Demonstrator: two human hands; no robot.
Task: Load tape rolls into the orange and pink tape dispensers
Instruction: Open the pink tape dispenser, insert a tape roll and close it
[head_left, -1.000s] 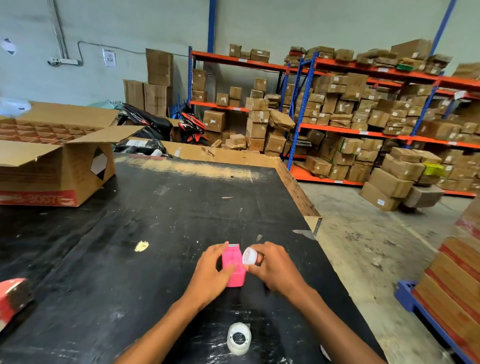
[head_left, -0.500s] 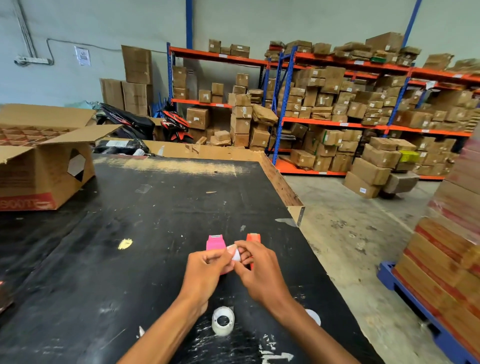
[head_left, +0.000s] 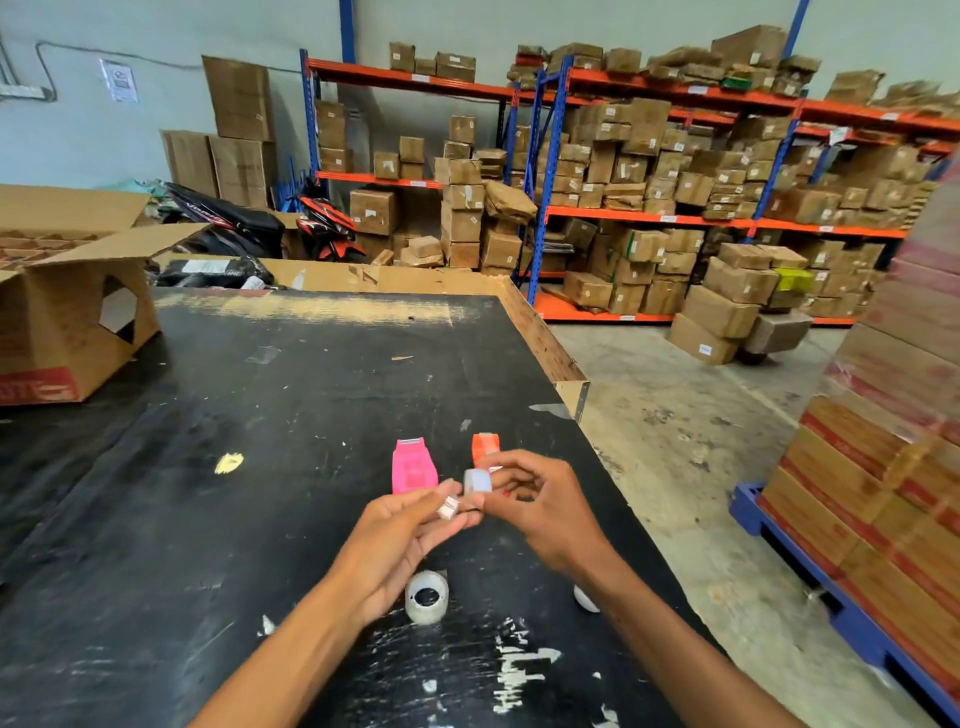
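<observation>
A pink tape dispenser (head_left: 412, 466) lies flat on the black table (head_left: 249, 415), with an orange tape dispenser (head_left: 485, 448) just to its right. Above the table in front of them, my right hand (head_left: 540, 506) pinches a small clear tape roll (head_left: 478, 480) between thumb and fingers. My left hand (head_left: 400, 540) holds a small white piece (head_left: 448, 507), which looks like the tape's end or a core, at its fingertips next to the roll. A second clear tape roll (head_left: 427, 596) lies on the table below my hands. Another white piece (head_left: 586, 598) peeks out by my right wrist.
An open cardboard box (head_left: 67, 322) stands at the table's left. The table's right edge (head_left: 571, 395) drops to the concrete floor. A pallet of stacked cartons (head_left: 883, 467) stands to the right. Shelves of boxes and parked scooters fill the back.
Both hands came off the pink dispenser, which now lies on the table. My hands drew slightly apart, with the small roll in the right and a white piece in the left.
</observation>
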